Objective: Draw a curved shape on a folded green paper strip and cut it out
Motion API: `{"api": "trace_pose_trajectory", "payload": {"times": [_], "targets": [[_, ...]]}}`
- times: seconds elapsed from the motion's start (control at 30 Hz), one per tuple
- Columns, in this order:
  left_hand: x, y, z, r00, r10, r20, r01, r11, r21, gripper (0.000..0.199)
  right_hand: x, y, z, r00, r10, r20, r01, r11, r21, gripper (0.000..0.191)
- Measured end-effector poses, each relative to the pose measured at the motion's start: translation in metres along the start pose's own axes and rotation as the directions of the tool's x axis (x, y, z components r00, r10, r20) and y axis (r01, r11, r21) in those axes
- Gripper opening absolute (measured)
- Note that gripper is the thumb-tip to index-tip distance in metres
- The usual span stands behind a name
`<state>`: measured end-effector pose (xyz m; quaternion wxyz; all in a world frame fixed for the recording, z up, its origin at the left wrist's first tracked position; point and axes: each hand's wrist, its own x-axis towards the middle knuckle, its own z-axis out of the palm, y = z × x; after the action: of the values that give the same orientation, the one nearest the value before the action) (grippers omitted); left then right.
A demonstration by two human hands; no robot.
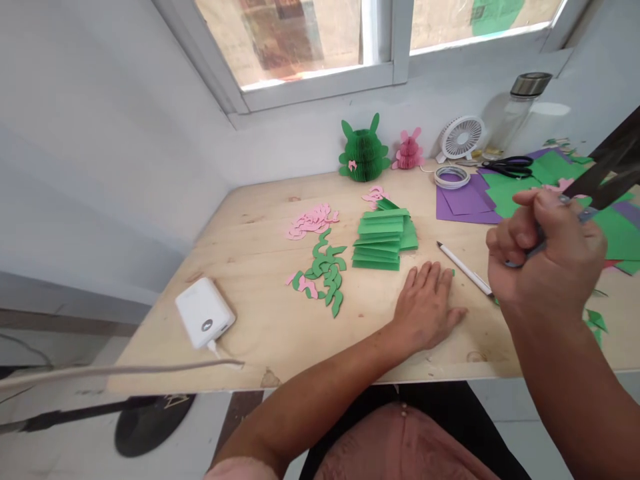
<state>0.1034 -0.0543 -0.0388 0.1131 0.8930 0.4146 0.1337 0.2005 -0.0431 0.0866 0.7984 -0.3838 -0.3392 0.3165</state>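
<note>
My left hand (425, 303) lies flat on the wooden table with its fingers stretched out, holding nothing. Just beyond its fingertips is a stack of folded green paper strips (379, 240). My right hand (550, 250) is raised above the table, closed around the grey handle of a tool with a broad dark end (613, 163). That dark end is blurred and runs out of the picture, so its exact kind does not show. Between my hands lies a white pen (465, 269). Left of the stack are curved green paper cutouts (330, 273) and a heap of pink ones (313, 221).
Honeycomb paper figures, green (364, 157) and pink (409, 152), stand by the wall near a white fan (461, 138) and bottle (515, 120). A tape roll (451, 177), black scissors (507, 167) and purple sheets (463, 201) lie right. A power bank (204, 310) sits left.
</note>
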Motion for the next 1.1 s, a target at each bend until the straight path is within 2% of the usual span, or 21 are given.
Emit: {"api": "trace_pose_trajectory", "payload": {"times": [0.17,0.27,0.33,0.4,0.5,0.6,0.7,0.83,0.97,1.03,1.07,1.1], "targets": [[0.003,0.030,0.010,0.989,0.142,-0.040,-0.144,0.988,-0.048,0.061,-0.008,-0.006,-0.014,1.000,-0.013,0.009,0.013,0.999,-0.037,0.008],[-0.007,0.034,0.004,0.979,0.186,-0.079,-0.194,0.975,-0.112,0.055,-0.011,-0.009,-0.022,1.000,-0.013,0.017,0.014,0.998,-0.065,0.007],[-0.023,0.024,-0.004,0.987,0.130,-0.095,-0.142,0.981,-0.133,0.053,-0.013,-0.012,-0.030,1.000,-0.011,0.003,0.011,0.995,-0.100,0.007],[-0.045,0.006,-0.012,0.995,0.043,-0.094,-0.052,0.994,-0.093,0.055,-0.014,-0.015,-0.040,0.999,0.006,-0.049,-0.013,0.989,-0.145,0.007],[-0.078,-0.026,-0.021,0.987,-0.141,-0.074,0.146,0.988,0.059,0.059,-0.016,-0.015,-0.056,0.994,0.039,-0.105,-0.058,0.980,-0.189,0.006],[-0.091,-0.042,-0.019,0.967,-0.248,-0.063,0.255,0.949,0.186,0.066,-0.020,-0.011,-0.065,0.988,0.082,-0.134,-0.108,0.974,-0.200,0.006],[-0.077,-0.030,-0.006,0.976,-0.207,-0.059,0.215,0.954,0.210,0.073,-0.024,-0.009,-0.066,0.990,0.075,-0.118,-0.098,0.975,-0.202,0.004],[-0.044,0.012,0.012,0.991,-0.112,-0.070,0.121,0.983,0.140,0.076,-0.029,-0.013,-0.065,0.990,0.048,-0.129,-0.074,0.976,-0.207,0.006],[-0.031,0.043,0.016,0.994,0.060,-0.089,-0.058,0.998,0.018,0.068,-0.032,-0.015,-0.074,0.990,0.039,-0.139,-0.075,0.963,-0.260,0.008],[-0.030,0.044,0.012,0.993,0.035,-0.114,-0.040,0.999,-0.036,0.062,-0.029,-0.010,-0.083,0.995,0.053,-0.085,-0.082,0.917,-0.391,0.010],[-0.030,0.040,0.009,0.993,-0.001,-0.118,-0.005,0.999,-0.049,0.060,-0.025,-0.006,-0.089,0.997,0.049,-0.051,-0.069,0.860,-0.506,0.013],[-0.028,0.035,0.006,0.992,-0.045,-0.115,0.040,0.998,-0.049,0.058,-0.020,-0.002,-0.094,0.999,0.047,-0.010,-0.043,0.766,-0.641,0.016]]}}
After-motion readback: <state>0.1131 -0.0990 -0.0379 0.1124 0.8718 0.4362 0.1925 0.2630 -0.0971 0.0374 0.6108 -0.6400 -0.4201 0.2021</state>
